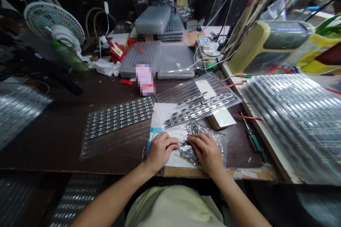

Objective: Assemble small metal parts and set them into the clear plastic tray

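Note:
My left hand (160, 151) is over the white sheet (170, 162) at the table's front, thumb and fingertips pinched together. Whatever lies between those fingertips is too small to make out. Close by, my right hand (209, 151) rests on a heap of small shiny metal parts (220, 140) on clear plastic, its fingers closed and pointing into the heap. Just beyond the hands, a clear ribbed tray (183, 90) holds several rows of small dark and silver parts, with bare grooves at its far side. To the left lies another ribbed tray (119, 117), its far rows filled with similar parts.
A white block (222, 118) props the middle tray. Pens (250, 133) lie to the right, beside a raised board with stacked filled trays (295, 124). Closed trays (176, 60) and a blurred pink item (144, 79) lie at the back. A fan (54, 25) stands back left.

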Tool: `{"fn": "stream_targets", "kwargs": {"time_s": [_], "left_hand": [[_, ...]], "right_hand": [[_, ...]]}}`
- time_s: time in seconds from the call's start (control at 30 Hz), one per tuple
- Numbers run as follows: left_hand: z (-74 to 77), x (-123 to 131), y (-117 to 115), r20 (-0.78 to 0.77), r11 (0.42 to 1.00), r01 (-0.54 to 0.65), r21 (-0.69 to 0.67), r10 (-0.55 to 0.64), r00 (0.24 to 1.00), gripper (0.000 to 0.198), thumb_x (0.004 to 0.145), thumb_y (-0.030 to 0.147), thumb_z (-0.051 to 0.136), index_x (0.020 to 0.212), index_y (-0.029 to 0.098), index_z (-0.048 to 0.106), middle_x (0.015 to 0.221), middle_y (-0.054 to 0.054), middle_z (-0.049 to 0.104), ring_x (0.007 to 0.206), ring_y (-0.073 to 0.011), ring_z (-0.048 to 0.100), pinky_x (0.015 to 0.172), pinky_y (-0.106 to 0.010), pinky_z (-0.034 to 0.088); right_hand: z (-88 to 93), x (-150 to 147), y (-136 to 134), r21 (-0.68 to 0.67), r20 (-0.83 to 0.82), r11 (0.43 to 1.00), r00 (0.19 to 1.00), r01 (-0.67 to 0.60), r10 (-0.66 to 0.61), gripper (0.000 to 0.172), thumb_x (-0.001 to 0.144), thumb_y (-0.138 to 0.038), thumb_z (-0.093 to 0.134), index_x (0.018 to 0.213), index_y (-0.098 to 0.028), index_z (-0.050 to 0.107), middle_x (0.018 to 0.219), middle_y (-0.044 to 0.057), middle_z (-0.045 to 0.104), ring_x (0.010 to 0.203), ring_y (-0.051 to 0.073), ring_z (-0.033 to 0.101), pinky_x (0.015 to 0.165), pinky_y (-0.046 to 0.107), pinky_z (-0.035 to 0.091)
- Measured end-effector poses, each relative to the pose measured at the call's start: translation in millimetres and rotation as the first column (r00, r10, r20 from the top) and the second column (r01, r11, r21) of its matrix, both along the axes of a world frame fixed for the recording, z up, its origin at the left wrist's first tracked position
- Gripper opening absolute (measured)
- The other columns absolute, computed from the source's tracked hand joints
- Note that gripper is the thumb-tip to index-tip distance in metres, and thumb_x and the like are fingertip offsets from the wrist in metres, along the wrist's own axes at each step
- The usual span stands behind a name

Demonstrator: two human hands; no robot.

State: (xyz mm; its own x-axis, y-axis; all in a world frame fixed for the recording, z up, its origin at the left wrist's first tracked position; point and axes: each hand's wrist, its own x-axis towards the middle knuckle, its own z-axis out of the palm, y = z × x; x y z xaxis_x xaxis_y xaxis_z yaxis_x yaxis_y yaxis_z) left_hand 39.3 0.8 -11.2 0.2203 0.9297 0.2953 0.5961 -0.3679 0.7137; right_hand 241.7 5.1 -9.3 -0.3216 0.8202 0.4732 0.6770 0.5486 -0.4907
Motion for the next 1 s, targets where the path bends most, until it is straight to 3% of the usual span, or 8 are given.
{"fn": "stream_targets", "kwargs": {"time_s": [0.1, 0.2, 0.3, 0.47, 0.6, 0.8, 1.0], "left_hand": [[10.3, -17, 20, 0.0, 0.99, -0.136, 0.038, 0.136, 0.991, 0.01, 0.082, 0.021, 0.065, 0.087, 0.023, 0.073, 0.078, -0.002, 0.067, 0.074, -0.0161, 0.06, 0.071, -0.029, 0.045], [18.9, -43, 53, -0.15, 0.938, -0.32, 0.131, 0.338, 0.929, 0.007, 0.079, 0.027, 0.068, 0.083, 0.023, 0.072, 0.083, -0.002, 0.07, 0.081, -0.02, 0.06, 0.081, -0.037, 0.041], [17.7, -62, 78, -0.274, 0.908, -0.38, 0.176, 0.416, 0.867, 0.006, 0.075, 0.029, 0.072, 0.078, 0.024, 0.072, 0.089, -0.002, 0.069, 0.091, -0.0231, 0.058, 0.089, -0.042, 0.035], [7.7, -71, 79, -0.333, 0.899, -0.385, 0.207, 0.435, 0.837, 0.008, 0.079, 0.03, 0.067, 0.083, 0.027, 0.073, 0.1, -0.003, 0.066, 0.098, -0.0246, 0.055, 0.092, -0.044, 0.03], [14.7, -67, 69, -0.354, 0.903, -0.349, 0.252, 0.422, 0.835, 0.013, 0.083, 0.025, 0.061, 0.088, 0.027, 0.073, 0.106, -0.004, 0.065, 0.102, -0.0253, 0.054, 0.094, -0.046, 0.028], [27.0, -35, 67, -0.349, 0.974, -0.146, 0.175, 0.2, 0.916, 0.011, 0.083, 0.031, 0.062, 0.084, 0.025, 0.071, 0.091, -0.002, 0.07, 0.092, -0.021, 0.058, 0.098, -0.046, 0.026], [24.5, -25, 71, -0.304, 0.992, -0.099, 0.074, 0.117, 0.946, 0.011, 0.084, 0.025, 0.059, 0.076, 0.022, 0.066, 0.085, -0.002, 0.071, 0.089, -0.0207, 0.06, 0.098, -0.047, 0.027]], "right_hand": [[5.7, -3, -2, -0.034, -0.057, 0.999, 0.998, -0.01, 0.008, 0.011, 0.089, -0.02, 0.054, 0.093, -0.021, 0.064, 0.085, 0.004, 0.066, 0.081, 0.018, 0.055, 0.073, 0.034, 0.046], [8.4, -13, -5, -0.082, -0.076, 0.996, 0.997, -0.02, 0.014, 0.009, 0.088, -0.024, 0.057, 0.086, -0.022, 0.065, 0.079, 0.002, 0.067, 0.078, 0.017, 0.057, 0.071, 0.032, 0.044], [5.9, -30, -7, -0.118, -0.044, 0.993, 0.999, -0.013, 0.008, 0.011, 0.089, -0.026, 0.057, 0.088, -0.023, 0.067, 0.08, 0.002, 0.069, 0.077, 0.017, 0.058, 0.07, 0.031, 0.041], [0.2, -52, -6, -0.125, 0.019, 0.992, 0.999, 0.031, -0.029, 0.009, 0.086, -0.03, 0.063, 0.082, -0.026, 0.069, 0.079, -0.001, 0.068, 0.077, 0.016, 0.056, 0.072, 0.031, 0.036], [-1.3, -56, -6, -0.081, 0.04, 0.996, 0.998, 0.048, -0.045, 0.007, 0.084, -0.032, 0.065, 0.083, -0.03, 0.071, 0.083, -0.001, 0.067, 0.079, 0.016, 0.054, 0.074, 0.032, 0.033], [-3.3, -57, -5, -0.09, 0.107, 0.993, 0.992, 0.071, -0.061, 0.011, 0.087, -0.031, 0.062, 0.09, -0.031, 0.072, 0.084, 0.0, 0.066, 0.08, 0.016, 0.052, 0.074, 0.033, 0.033], [-2.0, -57, -6, -0.106, 0.209, 0.99, 0.975, 0.097, -0.073, 0.016, 0.089, -0.034, 0.057, 0.097, -0.034, 0.07, 0.092, 0.001, 0.066, 0.083, 0.017, 0.051, 0.077, 0.033, 0.034]]}}
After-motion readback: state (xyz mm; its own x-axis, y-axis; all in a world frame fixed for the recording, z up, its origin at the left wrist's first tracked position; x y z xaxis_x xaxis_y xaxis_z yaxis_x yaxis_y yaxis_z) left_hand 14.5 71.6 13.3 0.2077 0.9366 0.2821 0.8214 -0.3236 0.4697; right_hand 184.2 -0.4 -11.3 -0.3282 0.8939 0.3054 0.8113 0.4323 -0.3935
